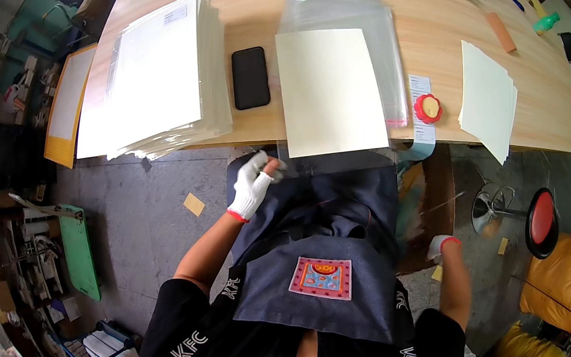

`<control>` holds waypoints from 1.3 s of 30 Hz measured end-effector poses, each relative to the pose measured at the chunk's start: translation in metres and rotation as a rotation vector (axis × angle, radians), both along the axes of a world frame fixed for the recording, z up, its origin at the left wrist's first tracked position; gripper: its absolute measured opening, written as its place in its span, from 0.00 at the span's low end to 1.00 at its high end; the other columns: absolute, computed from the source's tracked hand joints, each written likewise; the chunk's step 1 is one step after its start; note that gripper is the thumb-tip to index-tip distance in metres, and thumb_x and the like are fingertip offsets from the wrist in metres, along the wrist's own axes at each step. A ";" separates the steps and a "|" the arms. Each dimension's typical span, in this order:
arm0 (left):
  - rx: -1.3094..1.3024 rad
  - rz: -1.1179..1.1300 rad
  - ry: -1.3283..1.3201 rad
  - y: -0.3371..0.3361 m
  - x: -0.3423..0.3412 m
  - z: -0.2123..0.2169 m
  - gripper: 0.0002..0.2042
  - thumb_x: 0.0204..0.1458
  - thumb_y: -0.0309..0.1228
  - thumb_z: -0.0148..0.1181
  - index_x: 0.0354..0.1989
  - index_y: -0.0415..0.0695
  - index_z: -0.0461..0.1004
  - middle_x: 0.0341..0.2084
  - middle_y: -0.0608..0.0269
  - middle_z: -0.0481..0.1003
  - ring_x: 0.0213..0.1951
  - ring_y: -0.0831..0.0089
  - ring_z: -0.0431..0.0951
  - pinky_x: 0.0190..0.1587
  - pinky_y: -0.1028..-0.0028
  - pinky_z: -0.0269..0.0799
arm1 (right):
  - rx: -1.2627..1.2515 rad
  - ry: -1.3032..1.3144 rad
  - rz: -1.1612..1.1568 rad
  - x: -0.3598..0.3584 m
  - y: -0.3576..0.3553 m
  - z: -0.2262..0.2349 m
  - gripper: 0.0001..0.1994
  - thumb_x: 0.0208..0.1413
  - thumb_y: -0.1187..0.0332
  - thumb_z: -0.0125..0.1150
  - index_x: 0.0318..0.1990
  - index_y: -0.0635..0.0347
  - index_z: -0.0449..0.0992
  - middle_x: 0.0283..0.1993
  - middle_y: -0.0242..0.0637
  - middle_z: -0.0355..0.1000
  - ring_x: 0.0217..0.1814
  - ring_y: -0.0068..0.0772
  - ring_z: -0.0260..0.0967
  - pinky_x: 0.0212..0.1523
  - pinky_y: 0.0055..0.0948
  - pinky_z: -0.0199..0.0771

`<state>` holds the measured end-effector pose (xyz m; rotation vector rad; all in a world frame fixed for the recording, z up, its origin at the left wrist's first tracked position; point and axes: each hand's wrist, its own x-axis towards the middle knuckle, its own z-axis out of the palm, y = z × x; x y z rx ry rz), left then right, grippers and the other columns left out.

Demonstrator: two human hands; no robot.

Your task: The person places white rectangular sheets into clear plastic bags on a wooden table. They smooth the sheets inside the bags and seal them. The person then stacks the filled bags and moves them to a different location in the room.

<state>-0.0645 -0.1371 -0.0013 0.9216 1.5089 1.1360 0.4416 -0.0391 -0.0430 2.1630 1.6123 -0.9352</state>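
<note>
Left grip (252,184): hovering mid-frame, hold unclear
Right grip (442,247): hanging mid-right, closure unclear
Cream sheet (333,92): overhanging worktop (547,108), presumably easing pickup

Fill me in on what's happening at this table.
A person in a dark apron and white gloves is working with sheets and plastic. A cream sheet lies partly over clear plastic sleeves. The left hand is just below the sheet's near left corner; whether it grips anything is unclear. The right hand is low at the person's side, away from the sheet. A phone separates the sheet from a thick stack.
</note>
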 end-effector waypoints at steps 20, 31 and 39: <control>0.249 0.522 -0.290 0.022 0.029 -0.031 0.09 0.51 0.26 0.58 0.40 0.46 0.69 0.30 0.69 0.71 0.31 0.78 0.71 0.35 0.75 0.69 | 0.924 0.636 0.081 -0.246 0.041 0.040 0.13 0.43 0.64 0.67 0.25 0.57 0.66 0.22 0.37 0.68 0.22 0.40 0.67 0.24 0.36 0.65; 0.447 0.349 0.328 0.027 0.044 0.016 0.14 0.50 0.18 0.54 0.46 0.40 0.65 0.39 0.62 0.69 0.41 0.73 0.70 0.44 0.75 0.68 | 1.213 0.544 -0.037 -0.170 0.070 0.057 0.11 0.47 0.68 0.62 0.38 0.59 0.72 0.31 0.40 0.72 0.29 0.40 0.70 0.31 0.35 0.69; 0.692 -0.600 1.000 0.146 0.165 0.054 0.23 0.35 0.34 0.67 0.44 0.44 0.71 0.52 0.57 0.65 0.56 0.54 0.62 0.58 0.56 0.57 | 0.882 0.014 0.390 -0.155 0.130 0.089 0.29 0.39 0.55 0.67 0.50 0.53 0.66 0.64 0.36 0.58 0.57 0.41 0.61 0.57 0.38 0.60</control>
